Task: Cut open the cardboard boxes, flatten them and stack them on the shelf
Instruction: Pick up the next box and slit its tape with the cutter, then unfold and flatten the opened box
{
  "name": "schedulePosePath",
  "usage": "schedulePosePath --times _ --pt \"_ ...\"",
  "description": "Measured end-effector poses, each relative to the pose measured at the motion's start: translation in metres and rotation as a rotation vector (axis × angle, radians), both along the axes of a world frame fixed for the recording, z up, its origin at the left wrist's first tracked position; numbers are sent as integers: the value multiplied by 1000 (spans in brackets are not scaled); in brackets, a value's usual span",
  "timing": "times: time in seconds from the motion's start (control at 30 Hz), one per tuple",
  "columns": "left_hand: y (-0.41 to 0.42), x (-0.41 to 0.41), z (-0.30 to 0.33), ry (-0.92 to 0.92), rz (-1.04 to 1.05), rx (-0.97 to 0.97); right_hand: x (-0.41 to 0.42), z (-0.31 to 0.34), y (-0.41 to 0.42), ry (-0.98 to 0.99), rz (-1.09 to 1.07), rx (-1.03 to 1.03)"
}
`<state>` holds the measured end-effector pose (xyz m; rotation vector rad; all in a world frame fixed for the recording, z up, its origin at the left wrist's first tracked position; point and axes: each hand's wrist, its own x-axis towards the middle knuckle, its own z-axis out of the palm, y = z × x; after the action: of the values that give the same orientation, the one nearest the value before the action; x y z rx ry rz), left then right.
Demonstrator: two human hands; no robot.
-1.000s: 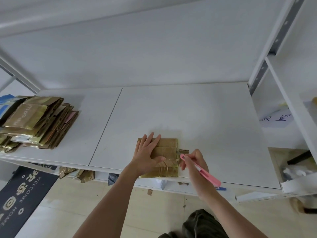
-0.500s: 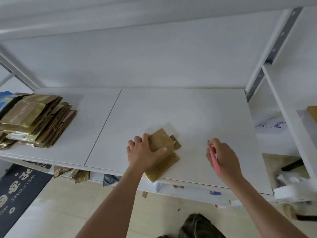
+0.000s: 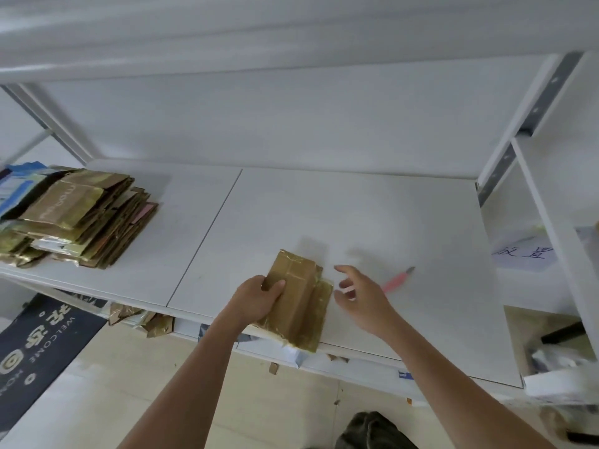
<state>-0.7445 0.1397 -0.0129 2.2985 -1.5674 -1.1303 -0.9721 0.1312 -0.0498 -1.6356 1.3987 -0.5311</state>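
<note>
A: Progress? 
B: Stack of flattened boxes (image 3: 77,218) already sits on the far left of the shelf (image 3: 372,222); so a fair number look done; one taped cardboard box (image 3: 296,293) is in hand at the near edge, middle, partly overhanging.

A: Grips? 
B: Left hand (image 3: 259,298) holds the box, fingers curled round its left side, thumb on top; right hand (image 3: 358,294) is empty, fingers spread and relaxed, just right of the box, not touching it.

A: Cutter? 
B: Pink knife (image 3: 397,280) lies on the shelf just beyond the right hand; nobody holds it.

A: Box state? 
B: Tape glossy over it; a flap shows on its right side; whether it's fully cut open I cannot tell; likely flattening and stacking left.

A: Clutter? 
B: Cardboard scraps (image 3: 142,320) under the shelf edge; doormat (image 3: 39,345) on floor, near left; paper with writing (image 3: 522,256) on the right-hand shelf; nothing lies between box and stack.
</note>
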Motion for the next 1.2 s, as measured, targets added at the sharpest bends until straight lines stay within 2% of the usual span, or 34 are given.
schedulePosePath --times 0.07,0.13,0.2,0.3,0.37,0.5,0.77,1.0,1.2 --pt "8 2 6 69 6 -9 27 8 5 -169 10 176" --pt "15 3 10 155 38 -17 48 12 7 -257 -17 253" --pt "20 2 14 235 100 -104 60 17 5 -280 -52 182" --pt "18 4 21 356 190 -260 68 28 -3 -307 -58 -43" --pt "16 1 19 323 172 -303 69 33 -8 -288 -22 -140" --pt "23 -12 3 65 117 -320 68 23 -7 -134 45 -168" --pt "32 -14 -14 73 198 -387 75 16 -2 -95 -26 -256" --pt "35 -15 -19 66 204 -411 66 19 -3 -191 15 -173" --pt "33 -12 -21 35 187 -383 48 23 -4 -341 73 45"
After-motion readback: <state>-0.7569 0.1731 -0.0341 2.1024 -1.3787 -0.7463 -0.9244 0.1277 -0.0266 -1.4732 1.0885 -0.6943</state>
